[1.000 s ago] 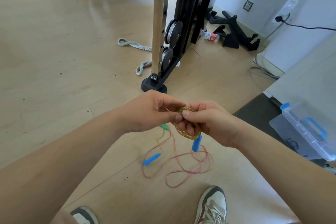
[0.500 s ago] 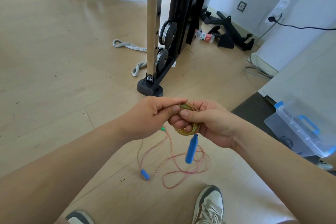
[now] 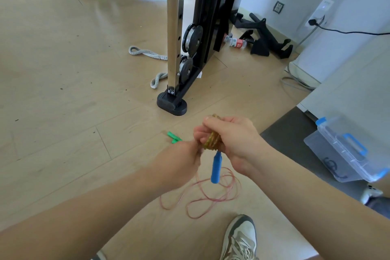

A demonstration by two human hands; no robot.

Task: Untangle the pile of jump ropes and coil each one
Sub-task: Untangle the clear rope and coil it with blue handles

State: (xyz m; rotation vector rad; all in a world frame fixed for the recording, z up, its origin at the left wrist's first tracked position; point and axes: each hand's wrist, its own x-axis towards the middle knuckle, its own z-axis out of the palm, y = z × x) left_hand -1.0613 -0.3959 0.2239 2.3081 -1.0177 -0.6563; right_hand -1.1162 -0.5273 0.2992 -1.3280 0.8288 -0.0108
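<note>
Yellow rope coil (image 3: 211, 142), clasped by your right hand (image 3: 235, 142) — left hand (image 3: 179, 159) blurred, unreadable — probably wants the blue handle (image 3: 216, 168) below your fingers tucked.

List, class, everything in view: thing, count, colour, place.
yellow rope coil: one, yellow, in right grip
blue handle: one, blue, hanging below coil
pink rope: one, pink, looped on floor
green handles: two, green, left of coil
cable machine: one, black and silver, centre back
grey rope: one, grey, floor beside cable machine
bottle: one, red label, lying by cable machine
storage box: one, clear with blue latches, right
shoe: one whole, grey-white, bottom
left grip: one, blurred, beside coil
right grip: one, curled round coil
</note>
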